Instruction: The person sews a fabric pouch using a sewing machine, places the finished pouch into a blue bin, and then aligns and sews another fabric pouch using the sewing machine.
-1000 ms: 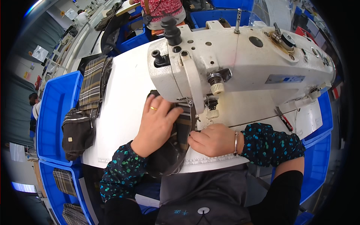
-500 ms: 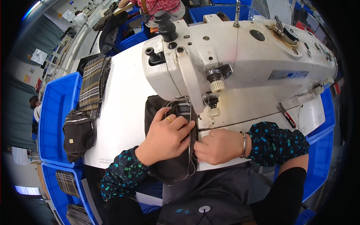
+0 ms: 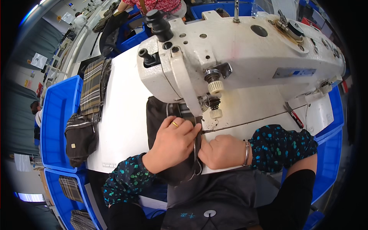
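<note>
Under the head of a white sewing machine [image 3: 245,53] lies a dark brown cloth piece [image 3: 156,115], with lighter stripes near its far end. A metal-toothed zipper [image 3: 197,147] runs along its right side toward the needle area, which the machine head partly hides. My left hand [image 3: 172,143], a ring on one finger, rests over the cloth with bent fingers gripping it beside the zipper. Just right of it, my right hand [image 3: 222,151] is closed, thumb and forefinger pinching the zipper edge of the cloth. The near end of the cloth hangs over the table edge.
A dark pouch [image 3: 80,140] and stacked plaid cloth [image 3: 92,86] lie at the table's left. Blue bins [image 3: 57,126] stand beside the table. Red-and-black snips [image 3: 294,115] lie at the right. Another person [image 3: 161,5] sits beyond the machine.
My left fingers have drawn nearer to my right hand and lie lower on the cloth. The zipper, which looped out around my left fingers, now lies straighter. The view has shifted slightly.
</note>
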